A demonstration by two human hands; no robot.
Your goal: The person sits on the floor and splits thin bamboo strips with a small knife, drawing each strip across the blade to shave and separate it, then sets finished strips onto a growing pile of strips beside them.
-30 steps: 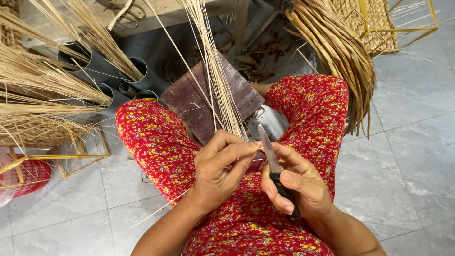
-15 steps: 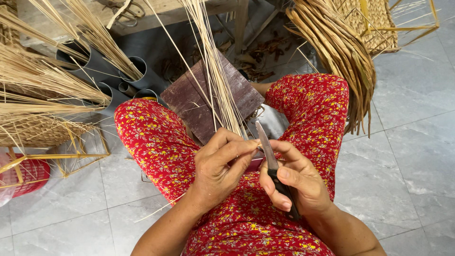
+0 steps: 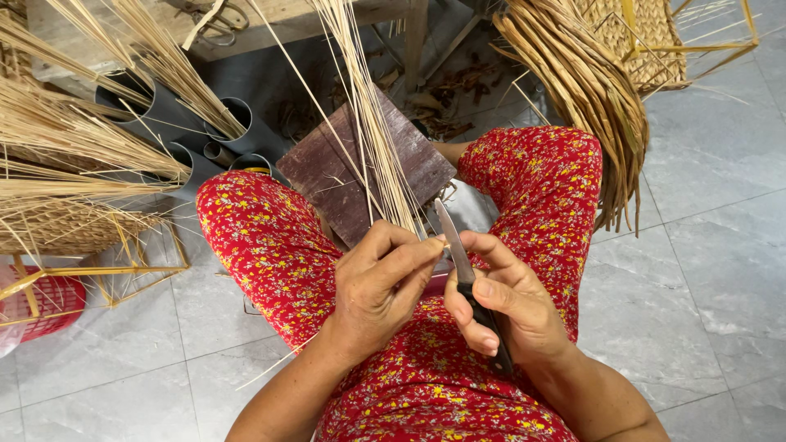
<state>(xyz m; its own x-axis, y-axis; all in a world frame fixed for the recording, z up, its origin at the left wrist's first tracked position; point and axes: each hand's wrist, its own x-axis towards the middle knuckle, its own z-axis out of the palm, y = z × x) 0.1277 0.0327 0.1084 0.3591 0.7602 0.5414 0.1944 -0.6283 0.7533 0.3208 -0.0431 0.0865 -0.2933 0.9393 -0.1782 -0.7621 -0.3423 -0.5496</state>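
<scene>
Item: seated worker, lap view, splitting or trimming plant fibre.

Left hand (image 3: 381,286): fingers are closing tight around the lower ends of a bundle of pale straw strands (image 3: 368,123); thumb and forefinger are pinching one strand end right at the blade. The bundle is rising from the hand up and away across the lap, fanning slightly toward the top of the view.

Right hand (image 3: 499,311): fingers are wrapping fully around the dark handle of a small knife (image 3: 458,254); the blade is pointing up and away, its edge meeting the pinched strand just beside the left thumb.

Step in hand, as judged: the blade is being set to a single strand end, either to shave it or to start a split. The cut itself appears barely begun.

Next move, as judged: it is calling for a steady pinch close to the blade, a shallow blade angle, and a pull away from the left fingertips, which are lying very near the edge.

Surroundings:
- a dark wooden board (image 3: 327,176) resting across the knees in red flowered cloth (image 3: 262,245), under the bundle;
- grey pipe sections (image 3: 237,123) holding more straw, left;
- darker dried fibre hank (image 3: 589,90) hanging beside the right knee;
- woven basket with yellow frame (image 3: 655,41), upper right;
- grey tiled floor (image 3: 712,245).
</scene>
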